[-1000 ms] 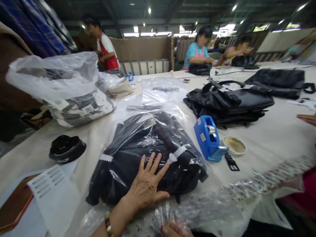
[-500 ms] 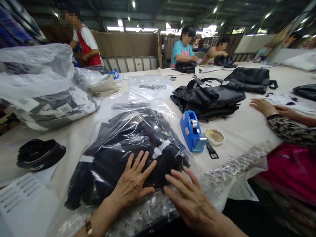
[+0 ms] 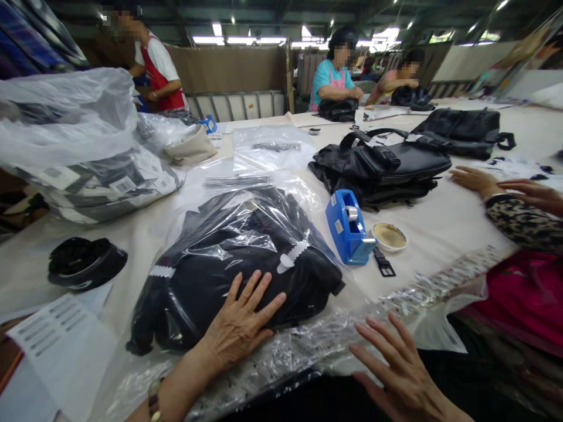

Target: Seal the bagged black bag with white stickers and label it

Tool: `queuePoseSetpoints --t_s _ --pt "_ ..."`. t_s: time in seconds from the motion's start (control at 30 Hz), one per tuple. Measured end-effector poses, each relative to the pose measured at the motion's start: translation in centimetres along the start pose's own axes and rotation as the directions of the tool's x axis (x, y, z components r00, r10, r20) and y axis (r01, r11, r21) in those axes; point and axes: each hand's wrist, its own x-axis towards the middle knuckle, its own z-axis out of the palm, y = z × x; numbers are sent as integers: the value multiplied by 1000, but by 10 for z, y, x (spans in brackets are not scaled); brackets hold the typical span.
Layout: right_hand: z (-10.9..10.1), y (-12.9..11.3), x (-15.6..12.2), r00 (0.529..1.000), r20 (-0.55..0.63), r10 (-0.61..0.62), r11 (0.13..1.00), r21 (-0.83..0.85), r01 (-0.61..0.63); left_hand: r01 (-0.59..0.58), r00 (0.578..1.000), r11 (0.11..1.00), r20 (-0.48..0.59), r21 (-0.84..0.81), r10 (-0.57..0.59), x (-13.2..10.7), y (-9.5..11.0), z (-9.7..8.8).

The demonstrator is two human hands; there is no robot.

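Observation:
In front of me a black bag [image 3: 211,264] lies inside a clear plastic bag [image 3: 303,184], with white paper bands around its straps. My left hand [image 3: 244,319] rests flat on the lower part of the wrapped bag, fingers spread. Off to the right, my right hand [image 3: 396,363] hovers by the table's front edge with its fingers apart and nothing in them. Beyond it stand a blue tape dispenser [image 3: 349,228], a round shallow tub [image 3: 390,236] and a short black buckle strap [image 3: 383,262].
Black leather-look bags [image 3: 378,167] lie at the back right. A co-worker's hands [image 3: 477,180] reach in from the right. On the left are a large plastic sack [image 3: 105,181], a black cap [image 3: 85,264] and printed sheets [image 3: 65,346]. Other people work across the table.
My right hand has moved right and away from the wrapped bag. My left hand stays on it. The whole view has shifted slightly.

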Motion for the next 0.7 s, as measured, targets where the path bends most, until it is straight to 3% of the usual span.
queuePoseSetpoints --t_s 0.1,0.2,0.33,0.43,0.57,0.7 --pt "10 -4 3 994 40 -97 994 -41 99 -46 999 999 7 5 46 1 4 2" --pt "17 -8 17 992 -3 -124 992 -33 124 -64 998 998 22 -3 64 1 6 1" --pt "16 -14 44 994 -90 -58 993 98 67 -122 991 990 42 -70 125 -5 9 -5" --pt "15 -15 61 999 -39 31 976 216 -22 -170 985 967 -26 -193 168 -10 14 -12" --pt "20 -9 72 993 27 112 960 256 -115 -99 991 937 -116 -334 64 -6 30 -20" --pt "27 -5 74 989 8 145 974 177 -144 32 986 934 -144 -355 -89 1 44 -16"
